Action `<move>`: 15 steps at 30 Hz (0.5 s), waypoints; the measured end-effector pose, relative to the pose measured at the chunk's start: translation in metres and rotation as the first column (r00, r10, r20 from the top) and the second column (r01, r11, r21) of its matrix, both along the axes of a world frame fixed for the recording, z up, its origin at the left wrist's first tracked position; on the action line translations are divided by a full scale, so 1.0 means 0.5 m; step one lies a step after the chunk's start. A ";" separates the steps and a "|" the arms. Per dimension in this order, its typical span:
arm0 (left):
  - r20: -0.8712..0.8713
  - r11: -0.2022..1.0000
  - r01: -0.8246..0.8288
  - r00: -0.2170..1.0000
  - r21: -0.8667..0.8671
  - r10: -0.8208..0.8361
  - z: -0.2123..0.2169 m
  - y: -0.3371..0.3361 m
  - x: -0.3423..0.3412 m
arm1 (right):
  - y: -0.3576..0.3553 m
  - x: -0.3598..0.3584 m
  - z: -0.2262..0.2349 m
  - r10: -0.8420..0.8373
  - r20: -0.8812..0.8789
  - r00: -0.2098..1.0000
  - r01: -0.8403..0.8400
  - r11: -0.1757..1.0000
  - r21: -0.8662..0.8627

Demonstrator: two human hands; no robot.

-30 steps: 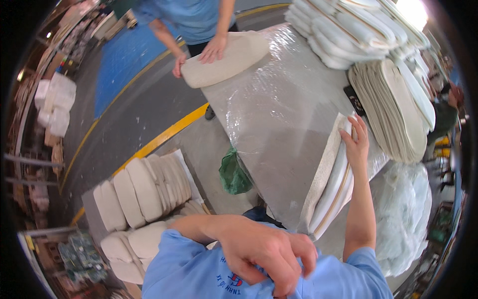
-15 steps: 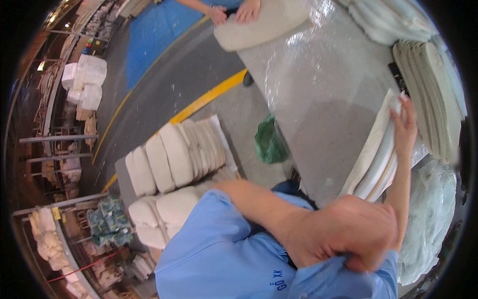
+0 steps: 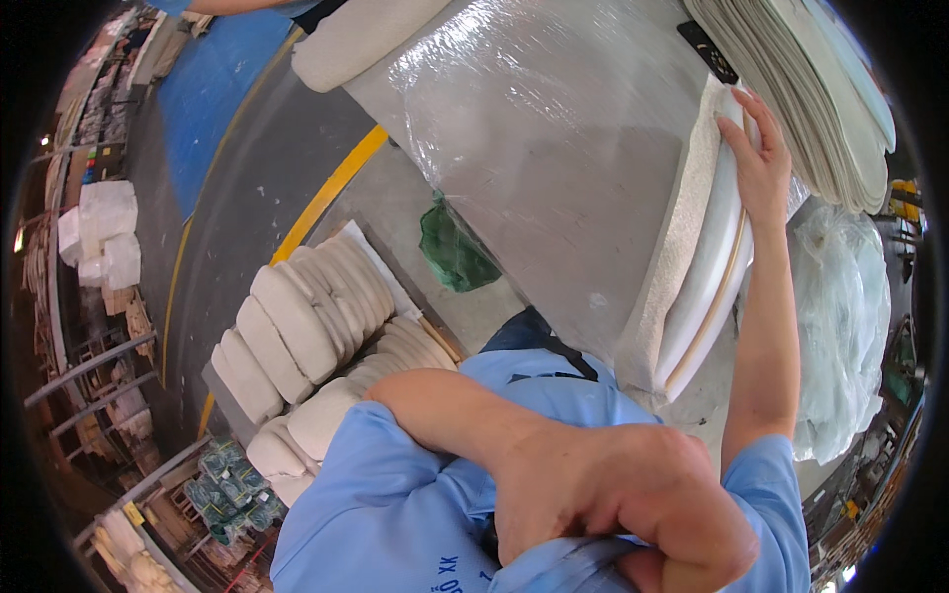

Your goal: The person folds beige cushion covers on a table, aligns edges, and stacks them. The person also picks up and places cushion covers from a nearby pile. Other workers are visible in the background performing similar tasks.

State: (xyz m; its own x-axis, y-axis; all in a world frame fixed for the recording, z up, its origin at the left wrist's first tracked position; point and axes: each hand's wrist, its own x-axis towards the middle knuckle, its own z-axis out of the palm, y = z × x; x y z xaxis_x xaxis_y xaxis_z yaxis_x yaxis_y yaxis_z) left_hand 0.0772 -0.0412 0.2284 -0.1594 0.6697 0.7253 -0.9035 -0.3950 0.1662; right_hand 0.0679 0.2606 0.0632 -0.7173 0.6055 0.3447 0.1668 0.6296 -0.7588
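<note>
Grey workshop flooring with a curved yellow line [image 3: 326,188] and a blue painted patch [image 3: 213,69] filled the left of the view, where cream padded sheets stacked on edge [image 3: 306,326] stood in rows on a low pallet. Nearer the centre, a crumpled green plastic bag [image 3: 455,252] hung at the edge of a worktable wrapped in clear plastic film [image 3: 554,148]. Low in the frame, the person's left hand [image 3: 623,504] was curled into a loose fist against the blue shirt at the chest, fingers folded in; whether it pinched the cloth could not be told. To the right, a small stack of white, flexible foam sheets with a tan edge strip [image 3: 707,287] lay along the table's near-right edge, and the right hand [image 3: 761,158] rested flat on its far end, fingers together and extended. The sheets appeared light, soft and bendy, likely to sag if lifted from one end, so a grip along the long edge with support beneath seemed wisest. Beyond them, a tall pile of pale oval foam pieces [image 3: 811,89] leaned, above clear plastic bags [image 3: 840,326].
</note>
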 end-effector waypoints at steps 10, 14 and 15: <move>0.022 0.971 0.227 0.974 -0.069 -0.226 -0.011 -0.029 -0.020 | 0.007 0.013 -0.004 -0.013 -0.030 0.999 0.014 1.000 0.026; -0.106 0.948 -0.109 0.991 -0.300 0.080 0.012 -0.075 -0.053 | -0.008 0.007 0.000 -0.040 -0.022 0.999 0.040 0.999 0.000; -0.142 0.933 -0.173 0.981 -0.316 0.133 0.017 -0.075 -0.061 | -0.007 0.008 0.004 -0.057 -0.005 0.998 0.057 0.998 0.010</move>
